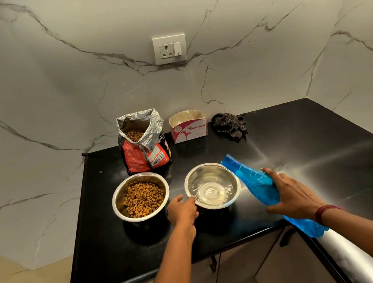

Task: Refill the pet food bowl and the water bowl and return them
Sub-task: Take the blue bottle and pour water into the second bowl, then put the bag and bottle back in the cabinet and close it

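Two steel bowls stand side by side on the black counter. The food bowl on the left is filled with brown kibble. The water bowl on the right has a little water in its bottom. My left hand grips the water bowl's near left rim. My right hand holds a blue plastic bottle, tilted with its mouth over the water bowl's right rim. The bottle's lower end sticks out past my wrist.
An open red kibble bag stands behind the food bowl. A white Origami tissue box and a dark checked cloth sit by the marble wall. A wall socket is above them. The counter's front edge is near my forearms.
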